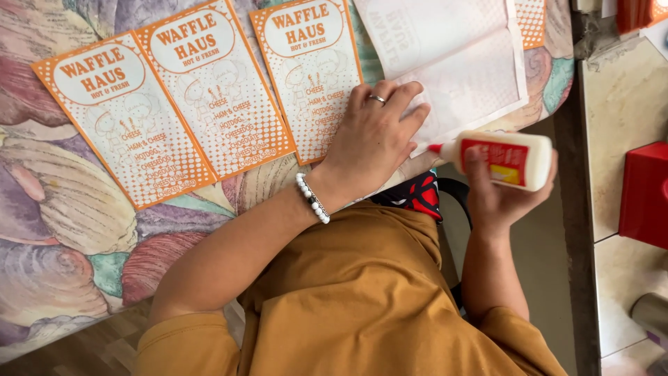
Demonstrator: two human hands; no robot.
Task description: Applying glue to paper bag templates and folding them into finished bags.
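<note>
The right hand [504,198] grips a light, squeezable glue bottle [511,160] round its middle, while the left hand [372,136] lies flat, fingers spread, pinning a thin, floppy paper sheet [459,63].

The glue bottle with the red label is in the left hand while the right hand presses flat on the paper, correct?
Not quite: the hands are swapped. The head view shows the glue bottle with the red label in the right hand, while the left hand presses flat on the paper.
</note>
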